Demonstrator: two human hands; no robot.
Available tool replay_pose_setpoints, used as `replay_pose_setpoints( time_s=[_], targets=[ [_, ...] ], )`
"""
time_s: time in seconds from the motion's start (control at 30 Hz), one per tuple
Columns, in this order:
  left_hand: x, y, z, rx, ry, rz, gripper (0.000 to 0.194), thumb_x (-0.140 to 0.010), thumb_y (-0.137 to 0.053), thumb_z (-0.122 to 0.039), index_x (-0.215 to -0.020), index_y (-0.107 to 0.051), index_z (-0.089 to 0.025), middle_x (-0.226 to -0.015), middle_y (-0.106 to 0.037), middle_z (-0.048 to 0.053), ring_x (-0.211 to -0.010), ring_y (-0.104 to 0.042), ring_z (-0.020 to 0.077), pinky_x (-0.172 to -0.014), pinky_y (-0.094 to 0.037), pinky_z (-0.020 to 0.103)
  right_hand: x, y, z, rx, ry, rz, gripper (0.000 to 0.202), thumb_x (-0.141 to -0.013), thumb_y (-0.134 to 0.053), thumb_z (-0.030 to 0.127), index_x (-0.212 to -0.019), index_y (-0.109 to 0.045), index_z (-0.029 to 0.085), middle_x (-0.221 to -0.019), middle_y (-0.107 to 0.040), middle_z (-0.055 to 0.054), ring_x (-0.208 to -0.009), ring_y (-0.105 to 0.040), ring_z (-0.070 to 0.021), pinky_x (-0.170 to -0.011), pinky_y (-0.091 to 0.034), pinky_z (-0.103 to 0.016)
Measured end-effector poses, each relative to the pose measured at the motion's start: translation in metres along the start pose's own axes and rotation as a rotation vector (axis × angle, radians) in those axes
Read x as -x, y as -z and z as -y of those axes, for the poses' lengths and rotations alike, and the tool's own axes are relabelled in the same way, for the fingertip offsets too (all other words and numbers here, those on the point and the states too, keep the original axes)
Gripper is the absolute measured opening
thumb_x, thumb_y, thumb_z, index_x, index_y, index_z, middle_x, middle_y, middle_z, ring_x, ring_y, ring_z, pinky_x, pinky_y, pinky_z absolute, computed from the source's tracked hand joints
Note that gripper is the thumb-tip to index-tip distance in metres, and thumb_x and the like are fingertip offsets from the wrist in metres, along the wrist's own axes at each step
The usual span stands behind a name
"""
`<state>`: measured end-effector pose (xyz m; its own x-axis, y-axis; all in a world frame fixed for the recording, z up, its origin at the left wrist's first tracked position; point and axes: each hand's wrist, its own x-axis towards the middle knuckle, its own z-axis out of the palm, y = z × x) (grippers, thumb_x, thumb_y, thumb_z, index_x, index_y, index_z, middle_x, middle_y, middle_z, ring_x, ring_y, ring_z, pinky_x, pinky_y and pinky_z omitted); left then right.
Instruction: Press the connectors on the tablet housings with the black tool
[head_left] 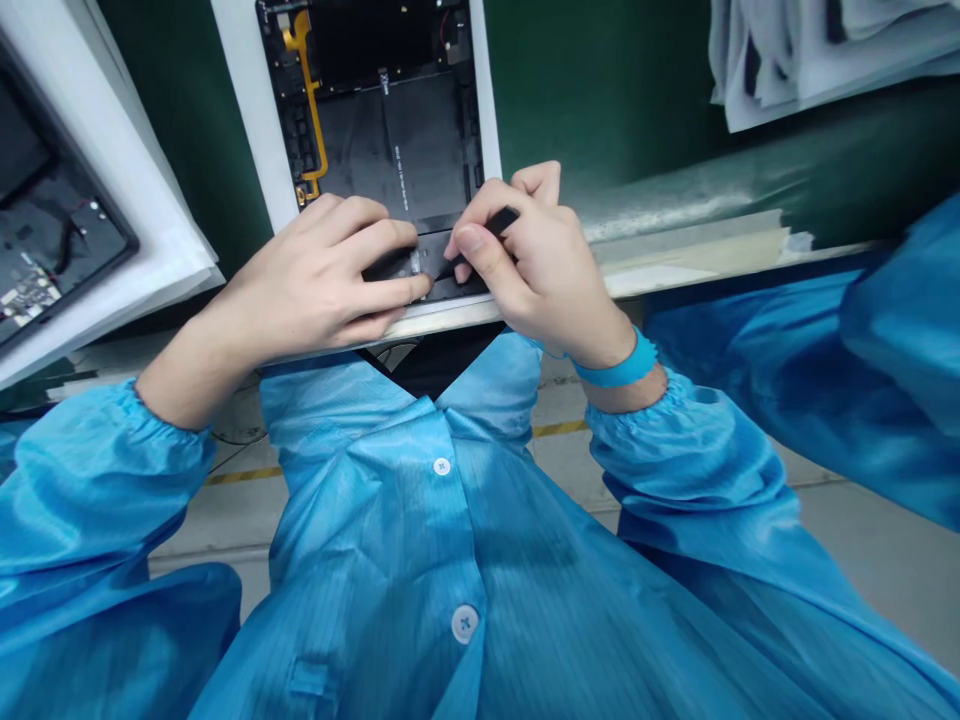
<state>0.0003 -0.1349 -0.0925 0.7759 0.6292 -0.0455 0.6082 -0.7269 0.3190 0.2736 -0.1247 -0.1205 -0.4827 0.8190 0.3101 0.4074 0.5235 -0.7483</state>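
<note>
An opened black device (360,140) with an orange flex cable (313,110) along its left side lies on white sheets near the table's front edge. My left hand (322,270) rests over its lower left part, palm down with the fingers somewhat apart, fingertips touching a dark part near the lower edge. Pinched between the thumb and fingers of my right hand (529,255) is a thin black tool (501,221), slanting down to the left. Its lower end is at the device's lower edge, close to my left fingertips. A blue band circles my right wrist.
At the far left another opened black device (52,190) lies on white sheets (150,190). The table top (600,90) is green. Stacked white sheets (847,60) are at the upper right. Blue clothing of another person (885,330) shows at the right, beside the table edge.
</note>
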Motion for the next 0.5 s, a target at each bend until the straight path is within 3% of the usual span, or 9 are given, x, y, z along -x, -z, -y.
replay_pose_setpoints(
  time_s=[0.1,0.17,0.23,0.3,0.4,0.5],
  targets=[
    [-0.004,0.003,-0.004,0.053,0.052,-0.027,0.038,-0.115,-0.052,-0.051,-0.142,-0.079,-0.049,-0.155,-0.070,0.004,-0.147,-0.062,0.0398,-0.117,-0.053,0.069,-0.001,0.000,-0.001,0.072,0.016,0.035,0.049,-0.117,-0.034,0.064,-0.092,-0.059,0.031,-0.083,-0.073,-0.007,-0.089,-0.064,-0.0317,-0.109,-0.053,-0.061],
    [-0.011,0.006,-0.007,0.097,0.086,-0.058,0.036,-0.113,-0.055,-0.052,-0.136,-0.083,-0.047,-0.147,-0.073,0.007,-0.141,-0.064,0.0407,-0.116,-0.054,0.070,-0.001,0.000,-0.002,0.075,0.053,0.037,0.051,-0.117,-0.033,0.066,-0.091,-0.059,0.031,-0.081,-0.072,-0.007,-0.089,-0.064,-0.0315,-0.107,-0.053,-0.060],
    [-0.020,0.009,-0.009,0.132,0.119,-0.095,0.035,-0.113,-0.056,-0.052,-0.127,-0.087,-0.042,-0.138,-0.074,0.010,-0.136,-0.064,0.0414,-0.115,-0.054,0.073,0.000,-0.002,-0.004,-0.002,0.033,-0.026,0.049,-0.118,-0.037,0.064,-0.091,-0.060,0.031,-0.077,-0.069,-0.005,-0.087,-0.064,-0.0300,-0.104,-0.054,-0.057],
    [-0.028,0.012,-0.010,0.146,0.145,-0.136,0.031,-0.112,-0.059,-0.050,-0.115,-0.088,-0.038,-0.140,-0.073,0.010,-0.140,-0.061,0.0434,-0.115,-0.052,0.077,0.001,-0.004,-0.005,-0.147,-0.033,-0.168,0.046,-0.118,-0.044,0.063,-0.090,-0.061,0.031,-0.079,-0.068,-0.003,-0.079,-0.065,-0.0255,-0.095,-0.058,-0.051],
    [-0.038,0.010,-0.010,0.147,0.188,-0.160,0.024,-0.108,-0.068,-0.047,-0.098,-0.085,-0.033,-0.170,-0.060,0.002,-0.168,-0.038,0.0492,-0.125,-0.040,0.084,0.001,-0.007,-0.009,-0.307,-0.121,-0.313,0.045,-0.115,-0.051,0.068,-0.091,-0.058,0.031,-0.087,-0.067,-0.001,-0.066,-0.062,-0.0194,-0.077,-0.058,-0.044],
    [-0.041,0.004,-0.009,0.165,0.269,-0.122,0.021,-0.105,-0.073,-0.041,-0.092,-0.081,-0.026,-0.188,-0.038,-0.005,-0.181,-0.010,0.0494,-0.135,-0.024,0.083,0.002,-0.009,-0.010,-0.291,-0.155,-0.289,0.048,-0.115,-0.046,0.072,-0.094,-0.059,0.031,-0.083,-0.064,-0.002,-0.072,-0.064,-0.0215,-0.078,-0.058,-0.043]
  ],
)
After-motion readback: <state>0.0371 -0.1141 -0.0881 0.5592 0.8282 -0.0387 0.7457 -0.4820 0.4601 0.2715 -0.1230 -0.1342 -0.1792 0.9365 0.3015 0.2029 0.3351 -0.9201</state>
